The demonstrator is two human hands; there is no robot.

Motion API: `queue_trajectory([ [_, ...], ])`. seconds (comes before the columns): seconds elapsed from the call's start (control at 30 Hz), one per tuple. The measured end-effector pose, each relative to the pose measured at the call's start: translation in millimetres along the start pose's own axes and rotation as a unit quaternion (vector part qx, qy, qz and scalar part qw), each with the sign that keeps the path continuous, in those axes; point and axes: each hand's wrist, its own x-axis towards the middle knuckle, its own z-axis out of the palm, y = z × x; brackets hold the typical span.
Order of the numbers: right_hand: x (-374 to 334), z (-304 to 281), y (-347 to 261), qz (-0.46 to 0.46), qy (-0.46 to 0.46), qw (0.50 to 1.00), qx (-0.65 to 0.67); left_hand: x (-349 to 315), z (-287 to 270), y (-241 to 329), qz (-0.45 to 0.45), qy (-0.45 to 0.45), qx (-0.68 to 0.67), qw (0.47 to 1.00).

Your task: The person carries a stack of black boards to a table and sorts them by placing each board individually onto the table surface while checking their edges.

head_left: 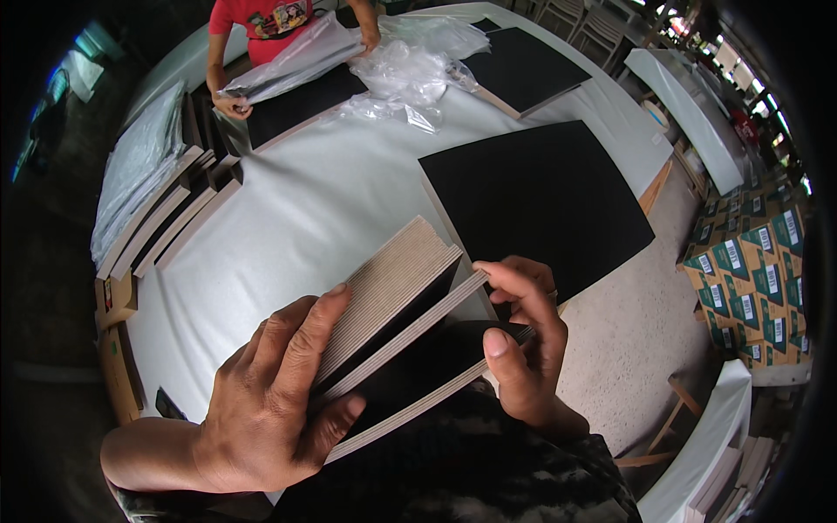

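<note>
Held close to my body is a boxy black item with beige ribbed edges (384, 301). Whether it is a box or a folded case, I cannot tell. My left hand (270, 392) grips its left side, with fingers over the broad ribbed face and the thumb at the lower edge. At the right end, my right hand (527, 340) holds the thinner edges, index finger on one and thumb by the other, with a dark gap between them. Just beyond lies a large black panel (540, 200) with a beige edge, on the table's white cover (288, 209).
Across the table, a person in a red shirt (261, 22) handles clear plastic (301, 57) over a black panel. Crumpled plastic (410, 65) lies beside another black panel (527, 70). Plastic-wrapped pieces (144, 166) and beige-edged cases (187, 200) stand left. Printed cartons (754, 270) are stacked right.
</note>
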Motion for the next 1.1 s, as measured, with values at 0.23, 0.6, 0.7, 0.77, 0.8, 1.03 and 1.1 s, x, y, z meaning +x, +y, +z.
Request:
queue_trajectory([
  [0.23, 1, 11, -6, 0.091, 0.019, 0.988, 0.125, -2, 2, -3, 0.013, 0.021, -0.014, 1.0],
  [0.6, 5, 2, 4, -0.003, -0.028, 0.999, 0.032, -4, 2, -2, -0.01, 0.009, -0.025, 1.0],
  [0.7, 4, 1, 4, -0.002, -0.027, 0.999, 0.03, -2, 3, -2, -0.004, 0.016, -0.029, 0.999],
  [0.77, 5, 1, 5, -0.005, -0.027, 0.999, 0.03, -2, 3, -3, -0.001, 0.018, -0.029, 0.999],
  [0.8, 5, 1, 5, -0.006, -0.026, 0.999, 0.03, -2, 3, -3, -0.004, 0.015, -0.029, 0.999],
  [1.03, 6, 2, 5, -0.005, -0.025, 0.999, 0.039, -3, 3, -2, -0.006, 0.012, -0.021, 1.0],
  [1.1, 7, 2, 5, -0.009, -0.031, 0.999, 0.033, -4, 4, -2, -0.002, 0.013, -0.018, 1.0],
])
